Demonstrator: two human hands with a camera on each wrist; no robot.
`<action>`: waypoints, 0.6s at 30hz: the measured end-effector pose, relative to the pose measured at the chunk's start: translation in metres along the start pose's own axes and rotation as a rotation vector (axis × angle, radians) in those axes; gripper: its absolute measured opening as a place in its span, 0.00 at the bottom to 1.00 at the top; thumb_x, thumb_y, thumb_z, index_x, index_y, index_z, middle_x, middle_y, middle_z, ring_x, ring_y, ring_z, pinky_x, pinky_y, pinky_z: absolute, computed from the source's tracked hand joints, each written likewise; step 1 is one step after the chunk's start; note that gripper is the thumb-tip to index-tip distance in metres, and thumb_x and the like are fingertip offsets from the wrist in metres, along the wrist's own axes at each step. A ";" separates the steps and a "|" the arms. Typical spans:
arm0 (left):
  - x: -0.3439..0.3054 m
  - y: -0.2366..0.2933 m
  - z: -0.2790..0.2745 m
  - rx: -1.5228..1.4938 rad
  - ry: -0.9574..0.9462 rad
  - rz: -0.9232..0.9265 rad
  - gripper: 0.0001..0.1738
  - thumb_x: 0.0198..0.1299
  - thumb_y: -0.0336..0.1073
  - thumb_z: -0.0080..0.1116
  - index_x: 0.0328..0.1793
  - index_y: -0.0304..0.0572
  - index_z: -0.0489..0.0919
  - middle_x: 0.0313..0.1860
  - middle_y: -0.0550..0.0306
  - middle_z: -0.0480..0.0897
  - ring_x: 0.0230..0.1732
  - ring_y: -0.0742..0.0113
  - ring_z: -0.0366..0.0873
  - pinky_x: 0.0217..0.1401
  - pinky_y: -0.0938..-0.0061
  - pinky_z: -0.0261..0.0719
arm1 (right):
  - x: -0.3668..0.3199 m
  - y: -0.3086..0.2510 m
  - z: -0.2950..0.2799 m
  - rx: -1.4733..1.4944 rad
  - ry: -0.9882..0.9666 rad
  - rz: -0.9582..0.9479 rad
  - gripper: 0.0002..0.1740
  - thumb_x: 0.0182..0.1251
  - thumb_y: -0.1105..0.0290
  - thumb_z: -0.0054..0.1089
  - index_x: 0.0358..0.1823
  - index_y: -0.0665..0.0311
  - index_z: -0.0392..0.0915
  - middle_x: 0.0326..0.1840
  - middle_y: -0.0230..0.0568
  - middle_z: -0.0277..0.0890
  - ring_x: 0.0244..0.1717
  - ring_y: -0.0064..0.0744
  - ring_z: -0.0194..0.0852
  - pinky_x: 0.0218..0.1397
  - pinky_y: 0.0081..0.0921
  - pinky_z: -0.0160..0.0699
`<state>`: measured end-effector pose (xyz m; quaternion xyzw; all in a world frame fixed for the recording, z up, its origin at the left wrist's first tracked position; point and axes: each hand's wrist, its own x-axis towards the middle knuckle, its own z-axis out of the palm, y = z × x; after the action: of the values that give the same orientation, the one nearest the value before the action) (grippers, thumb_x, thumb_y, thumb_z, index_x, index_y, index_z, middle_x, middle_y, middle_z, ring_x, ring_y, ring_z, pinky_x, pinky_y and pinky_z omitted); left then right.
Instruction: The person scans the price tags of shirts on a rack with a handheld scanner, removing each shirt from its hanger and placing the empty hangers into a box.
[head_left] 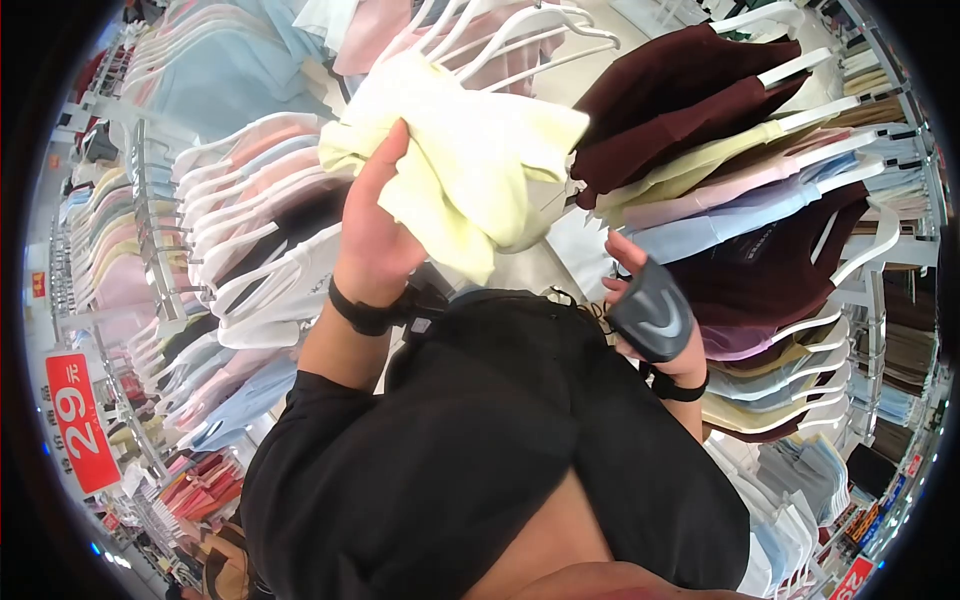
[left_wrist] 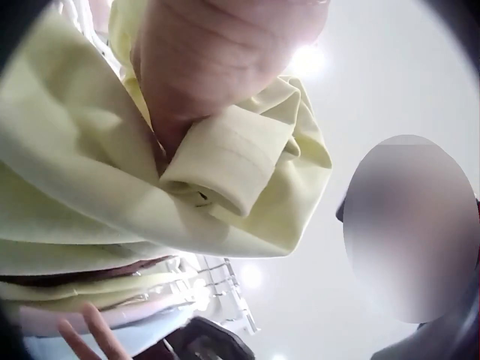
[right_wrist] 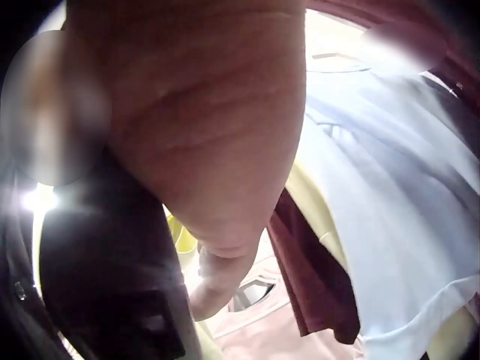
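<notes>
My left hand (head_left: pixel 378 235) grips a pale yellow top (head_left: pixel 470 160), its thumb lying over the bunched cloth. The garment droops in folds in front of my body, and a rolled hem or cuff shows close up in the left wrist view. Over on the right, my right hand (head_left: pixel 688 358) has loosely extended fingers with nothing between them. A dark grey piece (head_left: pixel 648 318) with a light curved mark covers much of that hand. Its fingers are near a light blue top (head_left: pixel 690 232) and a dark maroon top (head_left: pixel 760 255) on hangers.
White hangers (head_left: pixel 500 40) with pink tops stand ahead. Racks of clothes line both sides, with white hangers (head_left: pixel 225 235) at left and maroon sweaters (head_left: pixel 660 90) at right. A red price sign (head_left: pixel 80 422) hangs at lower left.
</notes>
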<state>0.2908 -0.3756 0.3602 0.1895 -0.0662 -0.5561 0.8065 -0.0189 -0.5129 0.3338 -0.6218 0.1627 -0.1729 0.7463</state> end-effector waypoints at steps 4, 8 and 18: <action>-0.007 -0.017 0.035 -0.076 -0.053 -0.102 0.27 0.82 0.47 0.45 0.77 0.37 0.69 0.71 0.48 0.80 0.70 0.53 0.79 0.75 0.56 0.75 | 0.022 0.014 -0.001 -0.458 -0.252 -0.145 0.31 0.57 0.66 0.74 0.64 0.69 0.82 0.91 0.61 0.36 0.92 0.59 0.24 0.88 0.52 0.34; -0.003 -0.039 0.043 -0.035 -0.125 -0.073 0.24 0.80 0.43 0.50 0.74 0.35 0.72 0.67 0.49 0.82 0.66 0.56 0.81 0.71 0.59 0.77 | 0.026 0.043 0.005 -0.241 -0.242 0.044 0.40 0.57 0.70 0.76 0.73 0.68 0.71 0.84 0.55 0.56 0.85 0.50 0.49 0.85 0.44 0.49; -0.007 -0.032 -0.035 1.172 0.018 0.177 0.16 0.66 0.27 0.67 0.59 0.32 0.84 0.49 0.57 0.89 0.47 0.68 0.85 0.53 0.70 0.82 | 0.012 0.023 -0.018 0.557 0.148 -0.205 0.37 0.61 0.66 0.73 0.69 0.76 0.72 0.60 0.54 0.82 0.59 0.40 0.84 0.65 0.35 0.82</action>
<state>0.2712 -0.3705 0.3169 0.6020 -0.3709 -0.3559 0.6111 -0.0155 -0.5302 0.3081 -0.3920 0.0992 -0.3300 0.8530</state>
